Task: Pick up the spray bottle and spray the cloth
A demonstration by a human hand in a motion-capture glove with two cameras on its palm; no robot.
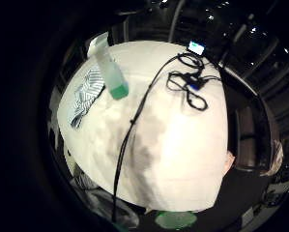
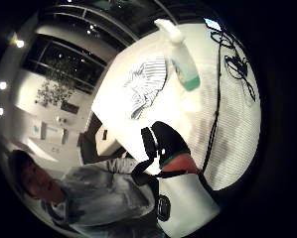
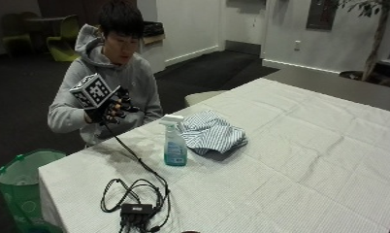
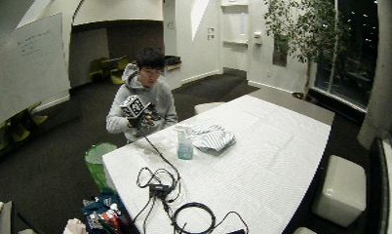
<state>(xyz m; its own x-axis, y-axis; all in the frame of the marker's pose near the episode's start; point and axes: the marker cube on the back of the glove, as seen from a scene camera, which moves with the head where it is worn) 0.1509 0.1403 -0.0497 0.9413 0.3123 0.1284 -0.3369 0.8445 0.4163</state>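
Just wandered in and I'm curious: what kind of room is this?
Probably an office meeting room or lounge: a big whiteboard on the wall, a long covered table, and an upholstered stool beside it.

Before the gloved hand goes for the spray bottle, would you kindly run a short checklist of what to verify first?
1. Spray bottle stands upright on the table: ok.
2. Nothing grips the bottle yet: ok.
3. Gloved right hand holds nothing, raised at the table's edge in front of the person's chest: ok.
4. Striped cloth lies crumpled beside the bottle, within spraying range: ok.
5. Black cable trails across the table near the bottle; it might snag: not ok.
6. Which way the nozzle points: cannot tell.
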